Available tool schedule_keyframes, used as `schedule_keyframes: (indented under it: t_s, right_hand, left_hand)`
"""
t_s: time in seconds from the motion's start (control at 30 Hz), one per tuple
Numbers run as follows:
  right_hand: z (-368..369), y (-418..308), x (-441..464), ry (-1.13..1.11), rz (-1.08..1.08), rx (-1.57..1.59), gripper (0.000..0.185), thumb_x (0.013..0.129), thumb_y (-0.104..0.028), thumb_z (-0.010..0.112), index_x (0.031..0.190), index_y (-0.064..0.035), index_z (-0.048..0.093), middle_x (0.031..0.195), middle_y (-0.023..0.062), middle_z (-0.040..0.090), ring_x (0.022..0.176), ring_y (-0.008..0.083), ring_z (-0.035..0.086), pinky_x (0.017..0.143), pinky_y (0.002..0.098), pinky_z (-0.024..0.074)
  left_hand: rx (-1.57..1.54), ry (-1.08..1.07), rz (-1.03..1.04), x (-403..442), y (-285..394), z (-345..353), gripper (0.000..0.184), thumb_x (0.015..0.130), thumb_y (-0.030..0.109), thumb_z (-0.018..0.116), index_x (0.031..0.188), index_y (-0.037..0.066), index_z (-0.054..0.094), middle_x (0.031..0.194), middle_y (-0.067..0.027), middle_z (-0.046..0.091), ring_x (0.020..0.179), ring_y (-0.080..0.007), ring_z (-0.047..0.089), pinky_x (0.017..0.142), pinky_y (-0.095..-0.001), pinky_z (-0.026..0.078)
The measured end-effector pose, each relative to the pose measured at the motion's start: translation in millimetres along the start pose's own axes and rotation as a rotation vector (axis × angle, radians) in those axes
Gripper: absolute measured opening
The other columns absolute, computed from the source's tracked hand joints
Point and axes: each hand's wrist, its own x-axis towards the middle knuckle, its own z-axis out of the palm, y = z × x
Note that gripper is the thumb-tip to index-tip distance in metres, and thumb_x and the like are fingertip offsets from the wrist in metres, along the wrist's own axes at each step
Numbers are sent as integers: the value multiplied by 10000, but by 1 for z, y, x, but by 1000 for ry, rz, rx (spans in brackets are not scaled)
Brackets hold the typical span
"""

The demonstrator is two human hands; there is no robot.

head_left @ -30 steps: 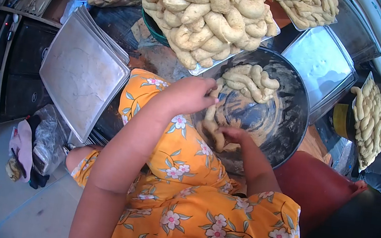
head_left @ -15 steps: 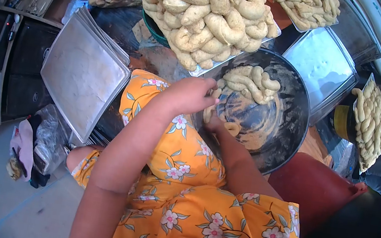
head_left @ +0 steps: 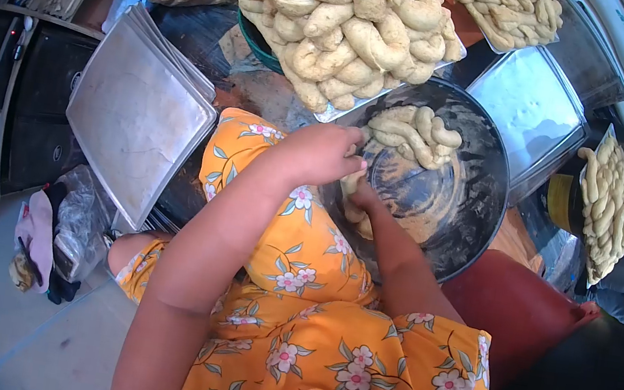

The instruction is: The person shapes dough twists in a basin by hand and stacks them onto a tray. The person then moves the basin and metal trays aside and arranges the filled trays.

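Note:
A dough strand hangs at the left side of a round black basin, its lower end inside. My left hand is closed round its upper part, fingers curled over the basin's left rim. Just below, my right hand grips the same strand; my wrist and left hand partly hide its fingers. Twisted dough pieces lie in the basin's upper part, on a floor dusted with brown crumbs.
A tray heaped with twisted dough stands beyond the basin. Stacked metal trays lie at left and upper right. More dough trays are at top right and far right. A red container sits at lower right.
My right hand has moved up and left from the strand's lower end to beside my left hand. The lower end has shifted and curled. My left hand has barely moved.

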Motion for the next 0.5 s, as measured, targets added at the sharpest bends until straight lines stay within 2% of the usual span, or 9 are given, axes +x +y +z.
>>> schedule_keyframes:
  t_s: [0.1,0.2,0.3,0.33,0.4,0.47,0.5]
  right_hand:
    - [-60,-43,3,-307,-167,712,535,771,-197,657,1225,23,480,1109,211,608,926,317,618,834,387,474]
    - [-77,-39,16,171,-71,1440,431,782,-204,660,1129,31,561,1028,169,649,881,285,625,792,377,483]
    - [-75,2,14,432,45,630,447,780,-242,672,1127,18,565,1011,177,645,904,303,624,803,377,481]
    - [-73,8,1,235,135,416,556,775,-274,682,1212,12,492,1082,213,604,964,316,605,856,376,462]
    - [-31,9,-29,99,92,-63,553,760,-285,686,1188,-1,483,1108,191,569,1017,267,579,892,391,438]
    - [-30,-26,-77,-195,-13,-73,552,753,-273,669,1211,-31,481,1184,213,543,1053,309,572,910,422,419]
    - [-33,-21,-74,-362,41,245,530,756,-265,657,1203,-30,495,1182,212,553,1053,325,574,905,427,424]
  left_hand:
    - [18,10,9,-1,-1,2,400,847,325,611,1122,37,578,1012,-191,645,974,-342,611,839,-397,475]
    - [-18,-1,6,0,-6,2,399,845,319,615,1124,36,577,1010,-193,646,969,-342,613,837,-395,476]
    - [-53,-11,-23,-1,-6,0,400,845,317,613,1124,34,575,1011,-194,647,971,-343,612,839,-396,475]
    - [-43,-11,-16,-1,-6,0,400,844,317,614,1124,34,575,1010,-194,647,971,-343,613,840,-396,475]
    - [-25,-8,-5,-1,-6,1,402,842,318,615,1126,35,574,1009,-194,647,971,-343,613,841,-397,475]
    - [-22,0,-19,-1,-2,1,405,841,320,617,1128,37,574,1009,-194,648,970,-343,614,841,-398,475]
    - [-20,4,-30,-2,-1,0,406,840,321,618,1129,39,574,1009,-195,648,969,-343,614,841,-398,475]
